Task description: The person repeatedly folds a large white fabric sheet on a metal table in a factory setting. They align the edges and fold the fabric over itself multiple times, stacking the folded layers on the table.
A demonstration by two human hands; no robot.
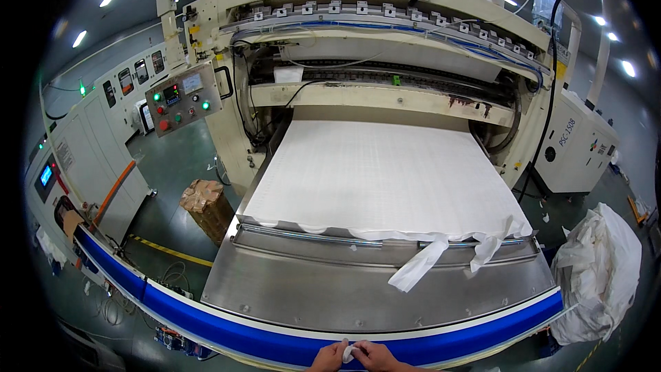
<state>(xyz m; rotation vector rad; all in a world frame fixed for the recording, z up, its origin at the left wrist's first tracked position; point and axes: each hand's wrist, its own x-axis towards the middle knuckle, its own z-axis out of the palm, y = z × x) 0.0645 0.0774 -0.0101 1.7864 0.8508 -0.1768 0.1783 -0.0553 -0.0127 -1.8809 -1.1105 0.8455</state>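
Note:
At the lower edge, my left hand (328, 357) and my right hand (376, 356) are close together. Both have closed fingers pinching a small white scrap of sheet material (348, 354) between them, just in front of a blue conveyor belt (275, 335). Past the belt, a wide white sheet (365, 172) comes out of a large cream machine (399, 100) and lies over a metal table (310, 275). Two torn strips hang from the sheet's ragged near edge: one strip (418, 265) slants left, the other strip (485, 251) lies further right.
A control panel (180, 100) with lit buttons hangs at the machine's left. Below it stands a brown wrapped roll (208, 210). At the right, a big white bag-like heap (595, 269) sits on the floor beside the table. A white cabinet (575, 145) stands behind it.

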